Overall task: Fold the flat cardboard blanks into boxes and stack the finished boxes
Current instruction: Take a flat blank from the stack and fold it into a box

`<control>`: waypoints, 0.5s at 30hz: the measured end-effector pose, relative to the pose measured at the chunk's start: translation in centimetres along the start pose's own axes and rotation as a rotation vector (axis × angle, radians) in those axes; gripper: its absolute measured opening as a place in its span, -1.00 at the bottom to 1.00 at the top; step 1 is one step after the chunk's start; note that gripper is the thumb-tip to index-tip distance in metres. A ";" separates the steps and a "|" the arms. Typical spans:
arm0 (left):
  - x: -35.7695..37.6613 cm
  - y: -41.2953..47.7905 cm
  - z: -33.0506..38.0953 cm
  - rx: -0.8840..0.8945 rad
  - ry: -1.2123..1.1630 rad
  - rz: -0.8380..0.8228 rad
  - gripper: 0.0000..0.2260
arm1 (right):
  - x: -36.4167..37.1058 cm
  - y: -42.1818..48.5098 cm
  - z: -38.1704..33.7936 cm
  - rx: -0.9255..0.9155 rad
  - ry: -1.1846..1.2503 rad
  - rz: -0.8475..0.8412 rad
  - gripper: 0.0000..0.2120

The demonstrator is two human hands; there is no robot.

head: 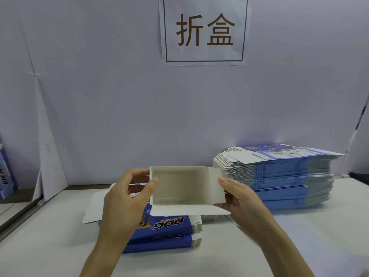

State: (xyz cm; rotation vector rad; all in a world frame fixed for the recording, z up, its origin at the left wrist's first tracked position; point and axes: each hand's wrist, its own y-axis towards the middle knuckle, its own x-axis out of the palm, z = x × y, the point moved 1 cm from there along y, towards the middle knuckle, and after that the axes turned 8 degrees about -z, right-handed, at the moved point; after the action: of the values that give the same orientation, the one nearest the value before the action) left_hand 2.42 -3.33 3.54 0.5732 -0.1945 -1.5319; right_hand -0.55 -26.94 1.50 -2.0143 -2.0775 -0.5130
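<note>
While hands [123, 198] [245, 198] hold one box [179, 184], two boxes [169, 225] stacked.

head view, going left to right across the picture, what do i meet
blue printed carton at the left edge → left hand → open white-lined cardboard box held in both hands → right hand → tall stack of flat blue-and-white cardboard blanks

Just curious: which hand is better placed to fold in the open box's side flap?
Probably the right hand: its thumb lies on the side flap, while the left hand grips the box by its opposite wall.
</note>
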 end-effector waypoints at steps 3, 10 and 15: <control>0.2 -0.1 0.0 0.002 -0.012 -0.027 -0.91 | -0.1 0.3 0.7 0.050 0.128 0.044 -0.62; 0.7 -0.4 0.3 0.023 -0.036 -0.067 -0.88 | -0.4 0.5 1.0 -0.012 0.185 0.147 -0.61; 1.8 -0.8 0.4 0.054 -0.016 -0.133 -0.86 | -0.7 0.9 1.5 0.071 0.322 0.192 -0.68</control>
State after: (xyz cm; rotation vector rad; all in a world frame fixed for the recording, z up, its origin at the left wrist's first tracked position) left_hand 1.60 -5.14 3.13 0.6270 -0.2143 -1.6648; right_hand 0.49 -26.99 -0.04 -1.9181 -1.6733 -0.6665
